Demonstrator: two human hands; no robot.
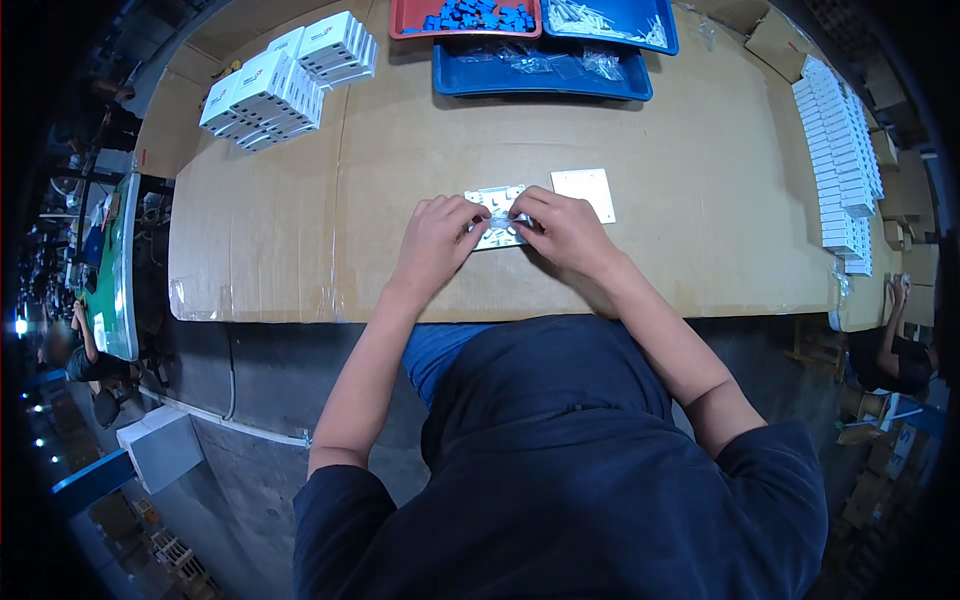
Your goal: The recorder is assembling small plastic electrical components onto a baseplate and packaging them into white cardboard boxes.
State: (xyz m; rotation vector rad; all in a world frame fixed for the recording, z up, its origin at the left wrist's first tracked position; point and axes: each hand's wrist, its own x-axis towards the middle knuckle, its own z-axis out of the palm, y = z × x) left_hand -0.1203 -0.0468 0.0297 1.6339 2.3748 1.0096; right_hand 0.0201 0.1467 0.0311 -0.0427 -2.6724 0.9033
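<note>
A white plastic housing [492,241] with moulded inner parts lies on the cardboard-covered table, just in front of me. Over its middle, a small clear plastic piece [500,223] is pinched from both sides; its exact kind is too small to make out. My left hand [437,238] is closed on the left end of this piece, thumb and forefinger together. From the other side my right hand [566,232] pinches its right end, with the fingers covering part of the housing. A flat white cover plate [584,194] lies just beyond my right hand.
At the back stand a red tray [400,33] of blue parts, a blue tray [672,40] of white sticks and a blue tray [545,92] of clear plastic bags. Stacked white boxes [270,90] stand far left, more white pieces [838,150] far right. People work at both sides.
</note>
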